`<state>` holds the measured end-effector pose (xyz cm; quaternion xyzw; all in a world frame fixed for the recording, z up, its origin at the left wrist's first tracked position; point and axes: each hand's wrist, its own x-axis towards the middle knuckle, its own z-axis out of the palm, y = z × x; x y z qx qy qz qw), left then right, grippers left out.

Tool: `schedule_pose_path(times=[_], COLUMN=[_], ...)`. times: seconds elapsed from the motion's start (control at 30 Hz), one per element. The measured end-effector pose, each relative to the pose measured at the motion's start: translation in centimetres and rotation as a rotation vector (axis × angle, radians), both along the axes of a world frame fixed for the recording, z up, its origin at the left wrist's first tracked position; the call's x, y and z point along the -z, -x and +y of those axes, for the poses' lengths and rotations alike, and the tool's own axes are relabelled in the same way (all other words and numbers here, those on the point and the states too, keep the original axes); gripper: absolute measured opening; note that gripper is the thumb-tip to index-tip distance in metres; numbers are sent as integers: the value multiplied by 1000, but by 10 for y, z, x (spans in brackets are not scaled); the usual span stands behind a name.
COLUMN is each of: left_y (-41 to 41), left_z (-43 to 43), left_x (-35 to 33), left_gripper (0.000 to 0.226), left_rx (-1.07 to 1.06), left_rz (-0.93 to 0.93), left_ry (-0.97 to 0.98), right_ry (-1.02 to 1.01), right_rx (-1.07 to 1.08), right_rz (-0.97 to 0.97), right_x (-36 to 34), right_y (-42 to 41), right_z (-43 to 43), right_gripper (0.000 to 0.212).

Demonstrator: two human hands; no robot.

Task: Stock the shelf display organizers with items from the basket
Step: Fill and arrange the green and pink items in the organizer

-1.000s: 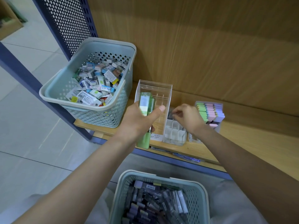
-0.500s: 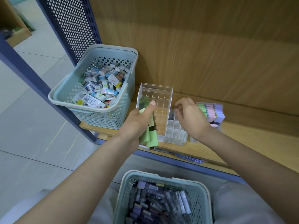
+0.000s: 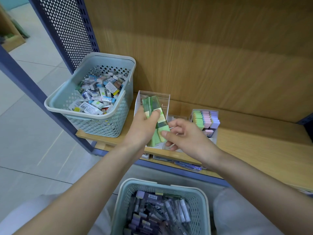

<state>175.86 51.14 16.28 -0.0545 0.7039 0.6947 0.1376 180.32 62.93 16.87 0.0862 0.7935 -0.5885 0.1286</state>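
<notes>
My left hand grips a small bundle of slim green translucent cases, fingers and thumb curled round their middle. The bundle is held tilted just in front of the tall clear acrylic organizer and overlaps its open top. My right hand, just right of the organizer, pinches the pale lower end of one case between thumb and forefinger, the other fingers loosely curled beneath.

The organizer stands on the light wooden shelf, close to the wood-grain back panel. To its left on the same shelf sits a pale blue perforated plastic basket filled with small printed boxes. To the organizer's right, a second clear holder is packed with pastel green, pink and lilac markers set in rows. Nearest me, below the organizer and off the shelf, a matching pale blue basket holds a jumble of lilac and dark pen cases. A dark blue perforated metal panel rises behind the left basket.
</notes>
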Motion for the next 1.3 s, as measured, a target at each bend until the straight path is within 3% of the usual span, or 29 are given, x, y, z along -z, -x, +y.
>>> schedule_pose_path(times=[0.13,0.23,0.33,0.43,0.53,0.63,0.77,0.87,1.3], left_y=[-3,-3,-3,-3,-2,-3,-2,-1,4], left_z=[4,9,15,23,30,37,41,42,42], left_x=[-3,-5,-5,-2,3,7,10,12,21], left_gripper=[11,5,9,10,14,24,23,31,13], left_rx=[80,71,120,184,234,266,257,255,229], left_rz=[133,86,6,-59,-112,-120,-141,-164,-164], left_ry=[77,117,166,194,190,199,235,266,219], right_ry=[48,22,-287,-625,-790,-778,-829,-843,-879], right_rx=[97,270,405,373,182,72,0,-70,-170], right_rz=[49,184,413,547,471,338,300,248,206], right_x=[-4,-10,-10,-8,0,17,45,60,67], right_y=[-2,6,15,15,14,13,20,25,43], right_z=[12,39,80,112,129,134,135,135,122], right_gripper=[14,12,14,16,9,12,15,7,25])
